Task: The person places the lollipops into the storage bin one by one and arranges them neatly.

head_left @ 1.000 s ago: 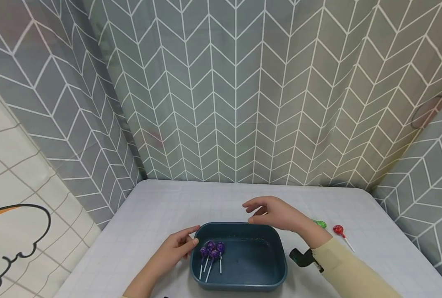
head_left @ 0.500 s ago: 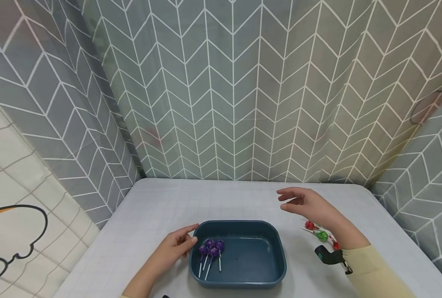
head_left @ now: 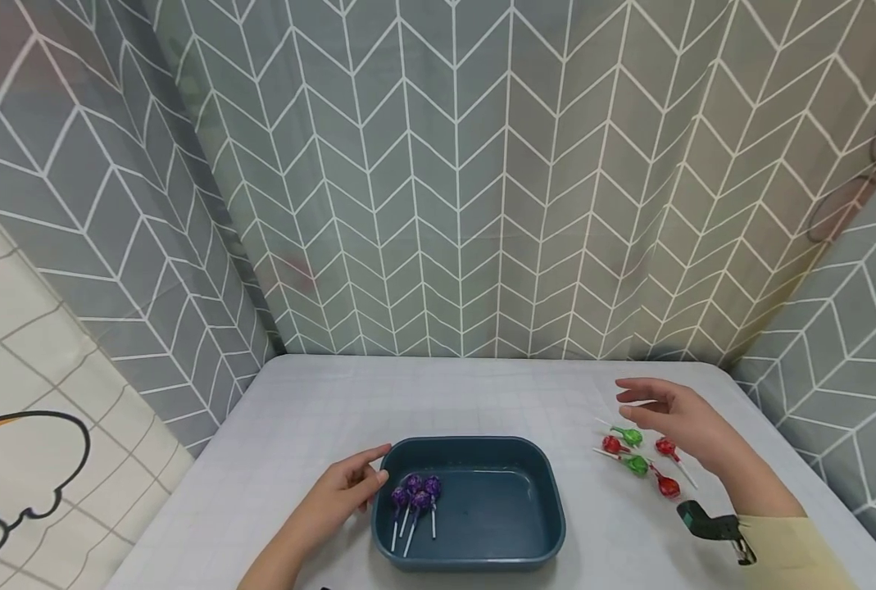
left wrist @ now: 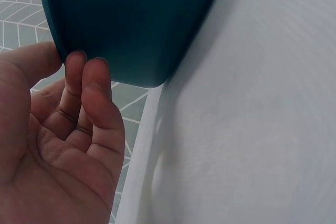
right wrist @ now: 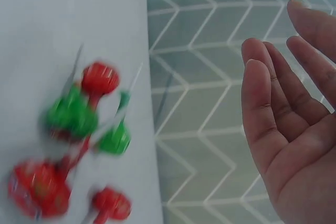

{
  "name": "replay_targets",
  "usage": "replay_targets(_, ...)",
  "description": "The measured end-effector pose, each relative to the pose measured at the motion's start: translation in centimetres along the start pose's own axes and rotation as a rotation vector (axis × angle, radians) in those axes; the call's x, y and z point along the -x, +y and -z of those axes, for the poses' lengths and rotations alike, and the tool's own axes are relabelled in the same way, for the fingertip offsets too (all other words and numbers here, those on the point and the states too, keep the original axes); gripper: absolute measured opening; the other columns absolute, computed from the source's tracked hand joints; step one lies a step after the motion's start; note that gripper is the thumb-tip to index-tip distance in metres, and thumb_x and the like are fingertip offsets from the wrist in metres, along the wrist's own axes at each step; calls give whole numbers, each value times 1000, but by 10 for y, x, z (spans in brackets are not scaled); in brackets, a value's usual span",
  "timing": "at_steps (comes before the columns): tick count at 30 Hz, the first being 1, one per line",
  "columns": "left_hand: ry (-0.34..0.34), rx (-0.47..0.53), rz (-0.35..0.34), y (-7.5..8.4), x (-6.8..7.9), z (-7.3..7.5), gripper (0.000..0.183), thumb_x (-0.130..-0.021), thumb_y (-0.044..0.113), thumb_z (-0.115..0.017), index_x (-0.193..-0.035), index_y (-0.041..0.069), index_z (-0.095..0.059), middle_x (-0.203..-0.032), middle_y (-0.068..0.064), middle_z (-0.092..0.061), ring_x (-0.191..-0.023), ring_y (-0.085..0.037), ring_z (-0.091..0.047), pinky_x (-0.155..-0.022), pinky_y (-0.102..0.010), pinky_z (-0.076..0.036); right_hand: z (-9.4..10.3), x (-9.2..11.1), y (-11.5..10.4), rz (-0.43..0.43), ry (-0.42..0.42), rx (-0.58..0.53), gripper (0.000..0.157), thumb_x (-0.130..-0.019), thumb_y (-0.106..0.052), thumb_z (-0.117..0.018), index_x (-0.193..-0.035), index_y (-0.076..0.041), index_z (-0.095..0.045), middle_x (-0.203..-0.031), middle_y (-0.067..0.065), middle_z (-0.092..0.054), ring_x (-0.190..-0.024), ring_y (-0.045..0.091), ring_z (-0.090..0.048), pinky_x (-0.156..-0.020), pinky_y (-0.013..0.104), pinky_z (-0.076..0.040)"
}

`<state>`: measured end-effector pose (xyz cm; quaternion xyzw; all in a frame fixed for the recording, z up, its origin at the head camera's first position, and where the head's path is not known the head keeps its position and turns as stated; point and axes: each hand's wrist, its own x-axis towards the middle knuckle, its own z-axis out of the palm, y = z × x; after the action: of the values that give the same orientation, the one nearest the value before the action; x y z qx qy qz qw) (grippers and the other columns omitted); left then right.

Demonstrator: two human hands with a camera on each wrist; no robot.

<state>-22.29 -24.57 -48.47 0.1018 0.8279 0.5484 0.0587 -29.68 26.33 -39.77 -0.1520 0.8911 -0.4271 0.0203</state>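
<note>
A dark teal plastic bin (head_left: 482,564) stands on the table, with several purple lollipops (head_left: 420,501) lying in its left part. My left hand (head_left: 349,485) holds the bin by its left rim; the left wrist view has thumb and curled fingertips at the edge of its wall. To the right of the bin, red lollipops (head_left: 669,487) and green lollipops (head_left: 636,465) lie loosely grouped on the table. Above and just beyond this group is my right hand (head_left: 677,418), its fingers relaxed and apart, holding nothing.
The white-covered table (head_left: 319,393) ends at a grey herringbone curtain (head_left: 452,246) behind. A black strap device (head_left: 706,522) sits on my right wrist. White tiled fabric (head_left: 32,344) hangs at the left.
My right hand has moved rightward from over the bin's far edge to above the red and green lollipops, bringing more of them into sight. My left hand stays at the bin's rim.
</note>
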Motion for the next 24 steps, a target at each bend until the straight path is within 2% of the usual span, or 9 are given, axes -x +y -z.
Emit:
replay_targets(8,-7,3,9,-1,-3,-1,50,-98,30,-64,-143,10,-52,-83,-8,-61,-68,-21,-58,-57,-32,-52,16,9,42,-69,64,61,64,-96,-41,-65,-144,-2,-47,-125,21,-61,-107,35,-63,-85,50,-53)
replay_targets(12,-10,0,12,1,-3,-1,50,-98,29,-64,-143,10,-52,-84,-8,-61,-68,-21,-58,-58,-31,-52,21,12,61,-106,62,88,66,-96,-41,-65,-143,2,-46,-124,23,-61,-106,36,-62,-85,55,-51)
replay_targets(19,-13,3,17,3,-2,-1,50,-99,29,-62,-144,10,-51,-84,-8,-61,-68,-22,-57,-58,-31,-51,28,11,79,-146,27,153,59,-95,-35,-67,-137,4,-52,-120,23,-62,-106,39,-60,-81,54,-52)
replay_targets(24,-18,1,25,3,-2,0,51,-99,30,-63,-143,9,-51,-84,-9,-61,-67,-21,-57,-58,-31,-51,26,6,86,-218,-51,198,61,-91,-42,-70,-134,0,-58,-122,25,-58,-106,40,-58,-78,53,-51)
